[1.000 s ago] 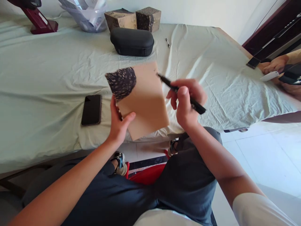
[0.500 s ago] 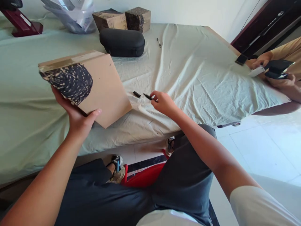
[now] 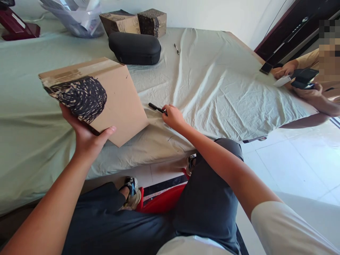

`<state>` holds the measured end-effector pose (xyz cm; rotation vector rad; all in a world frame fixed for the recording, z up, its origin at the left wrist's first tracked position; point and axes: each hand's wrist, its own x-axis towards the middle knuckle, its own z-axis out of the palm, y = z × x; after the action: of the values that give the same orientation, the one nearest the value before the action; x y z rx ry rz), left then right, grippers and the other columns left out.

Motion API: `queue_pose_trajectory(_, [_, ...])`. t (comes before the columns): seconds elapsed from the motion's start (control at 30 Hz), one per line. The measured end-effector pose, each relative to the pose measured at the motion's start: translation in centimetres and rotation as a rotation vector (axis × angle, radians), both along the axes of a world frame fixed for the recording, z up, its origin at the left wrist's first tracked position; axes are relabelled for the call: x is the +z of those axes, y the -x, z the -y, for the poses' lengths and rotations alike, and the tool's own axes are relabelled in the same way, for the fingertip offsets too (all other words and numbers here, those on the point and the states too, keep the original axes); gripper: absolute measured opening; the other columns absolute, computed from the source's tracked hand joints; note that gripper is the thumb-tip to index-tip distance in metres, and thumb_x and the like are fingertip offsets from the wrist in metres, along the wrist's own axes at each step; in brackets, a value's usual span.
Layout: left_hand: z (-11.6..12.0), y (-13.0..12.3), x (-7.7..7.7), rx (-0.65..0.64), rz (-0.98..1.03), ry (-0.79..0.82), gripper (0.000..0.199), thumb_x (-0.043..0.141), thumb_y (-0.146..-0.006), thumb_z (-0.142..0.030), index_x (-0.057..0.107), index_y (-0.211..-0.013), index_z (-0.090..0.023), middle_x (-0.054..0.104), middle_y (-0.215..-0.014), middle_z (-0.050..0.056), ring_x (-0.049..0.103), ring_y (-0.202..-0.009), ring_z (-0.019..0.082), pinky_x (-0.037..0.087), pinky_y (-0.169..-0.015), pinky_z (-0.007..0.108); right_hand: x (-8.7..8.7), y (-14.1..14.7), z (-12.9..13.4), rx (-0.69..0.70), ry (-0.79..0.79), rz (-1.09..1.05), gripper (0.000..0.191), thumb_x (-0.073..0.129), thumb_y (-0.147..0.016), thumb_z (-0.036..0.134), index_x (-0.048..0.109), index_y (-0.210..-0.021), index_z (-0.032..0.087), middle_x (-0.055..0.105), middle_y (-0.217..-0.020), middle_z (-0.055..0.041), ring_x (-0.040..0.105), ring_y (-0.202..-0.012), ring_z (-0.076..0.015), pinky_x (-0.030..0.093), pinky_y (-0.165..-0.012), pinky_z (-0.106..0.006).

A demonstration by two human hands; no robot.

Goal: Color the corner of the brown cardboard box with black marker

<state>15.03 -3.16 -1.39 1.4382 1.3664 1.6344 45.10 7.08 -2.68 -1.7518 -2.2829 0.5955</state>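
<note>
My left hand (image 3: 89,138) grips the near left corner of a cardboard box (image 3: 124,102), thumb over its face and the fingers partly hidden beneath. The box is tilted, with brown tape along its far edge. Dense black scribble (image 3: 86,97) covers that face's left end. To the right, my right hand (image 3: 174,117) pinches a black marker (image 3: 161,111) low over the cloth. The marker's front end meets its black cap (image 3: 152,106), in line with it; how deep it sits inside I cannot tell.
Behind the box lie a black zip case (image 3: 135,49), two scribbled cardboard boxes (image 3: 119,23), a clear plastic basin (image 3: 89,23) and a dark red stand (image 3: 21,28). A small pen (image 3: 176,49) rests on the green cloth (image 3: 202,78). At the right edge, another person's hands (image 3: 308,90) hold a dark object.
My right hand has moved left, bringing the marker from a small gap up to the cap. The left hand keeps its grip on the box, and the view has shifted slightly.
</note>
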Motion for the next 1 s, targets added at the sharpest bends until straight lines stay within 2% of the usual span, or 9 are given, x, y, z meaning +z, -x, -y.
queue_pose_trajectory(0.17, [0.0, 0.2, -0.8, 0.023, -0.083, -0.070, 0.151, 0.116, -0.050, -0.045, 0.026, -0.170, -0.032, 0.022, -0.194, 0.011, 0.019, -0.183, 0.041, 0.012, -0.154, 0.059, -1.5, 1.4, -0.4, 0.027, -0.063, 0.014, 0.046, 0.047, -0.112, 0.015, 0.073, -0.150, 0.010, 0.073, -0.155, -0.0242, 0.065, -0.143, -0.0357, 0.053, -0.112, -0.042])
queue_pose_trajectory(0.23, [-0.8, 1.2, -2.1, 0.027, -0.078, -0.079, 0.157, 0.116, -0.045, -0.047, 0.022, -0.170, -0.033, 0.019, -0.195, 0.013, 0.020, -0.183, 0.042, 0.010, -0.154, 0.063, -1.7, 1.9, -0.5, 0.018, -0.072, 0.023, 0.048, 0.046, -0.113, 0.016, 0.073, -0.152, 0.011, 0.072, -0.156, -0.0238, 0.064, -0.143, -0.0365, 0.053, -0.114, -0.044])
queue_pose_trajectory(0.33, [-2.8, 3.4, -4.7, 0.047, -0.096, -0.100, 0.172, 0.111, -0.025, -0.051, 0.020, -0.170, -0.033, 0.004, -0.196, 0.017, 0.018, -0.181, 0.050, 0.004, -0.151, 0.069, -1.7, 2.5, -0.9, -0.006, -0.083, 0.035, 0.053, 0.044, -0.116, 0.015, 0.067, -0.164, 0.012, 0.070, -0.159, -0.0226, 0.062, -0.146, -0.0372, 0.052, -0.117, -0.045])
queue_pose_trajectory(0.43, [-4.6, 5.2, -6.8, 0.048, -0.121, -0.147, 0.174, 0.107, -0.021, -0.047, 0.019, -0.170, -0.032, -0.001, -0.196, 0.018, 0.015, -0.182, 0.051, 0.003, -0.150, 0.070, -1.4, 3.2, -1.6, 0.030, -0.123, 0.076, 0.057, 0.052, -0.118, 0.019, 0.060, -0.174, 0.018, 0.066, -0.163, -0.0220, 0.058, -0.150, -0.0391, 0.049, -0.123, -0.048])
queue_pose_trajectory(0.5, [-5.2, 5.5, -7.4, 0.023, -0.124, -0.201, 0.176, 0.105, -0.019, -0.046, 0.017, -0.171, -0.032, -0.003, -0.195, 0.019, 0.012, -0.182, 0.052, 0.005, -0.150, 0.070, -1.4, 3.6, -2.2, 0.059, -0.135, 0.110, 0.055, 0.058, -0.120, 0.027, 0.061, -0.174, 0.022, 0.063, -0.166, -0.0218, 0.057, -0.151, -0.0406, 0.048, -0.124, -0.050])
queue_pose_trajectory(0.63, [-5.0, 4.4, -6.8, -0.018, -0.090, -0.195, 0.178, 0.104, -0.025, -0.051, 0.011, -0.175, -0.032, 0.009, -0.190, 0.022, 0.018, -0.181, 0.053, 0.014, -0.148, 0.071, -1.6, 4.1, -3.1, 0.036, -0.135, 0.139, 0.041, 0.056, -0.123, 0.039, 0.074, -0.156, 0.022, 0.063, -0.165, -0.0218, 0.060, -0.150, -0.0395, 0.051, -0.119, -0.049])
queue_pose_trajectory(0.77, [-4.0, 2.5, -5.3, -0.005, -0.093, -0.191, 0.170, 0.103, -0.035, -0.051, 0.009, -0.176, -0.032, 0.016, -0.187, 0.023, 0.011, -0.184, 0.052, 0.020, -0.146, 0.074, -1.6, 4.5, -3.8, -0.015, -0.120, 0.178, 0.048, 0.055, -0.124, 0.051, 0.073, -0.156, 0.021, 0.070, -0.155, -0.0222, 0.070, -0.137, -0.0403, 0.052, -0.111, -0.049])
queue_pose_trajectory(0.9, [-3.5, 1.5, -4.6, -0.020, -0.074, -0.131, 0.163, 0.101, -0.042, -0.046, 0.009, -0.176, -0.033, 0.018, -0.185, 0.025, 0.041, -0.170, 0.052, 0.033, -0.140, 0.078, -1.8, 4.9, -4.3, -0.017, -0.110, 0.223, 0.050, 0.051, -0.125, 0.053, 0.069, -0.160, 0.021, 0.074, -0.150, -0.0226, 0.073, -0.133, -0.0407, 0.052, -0.110, -0.050])
queue_pose_trajectory(1.0, [-3.6, 1.4, -4.7, -0.002, -0.070, -0.075, 0.161, 0.100, -0.042, -0.047, 0.010, -0.175, -0.034, 0.018, -0.185, 0.025, 0.046, -0.167, 0.052, 0.040, -0.137, 0.078, -2.2, 5.0, -4.5, 0.002, -0.158, 0.220, 0.047, 0.049, -0.126, 0.046, 0.069, -0.160, 0.022, 0.071, -0.157, -0.0225, 0.071, -0.140, -0.0406, 0.053, -0.112, -0.049])
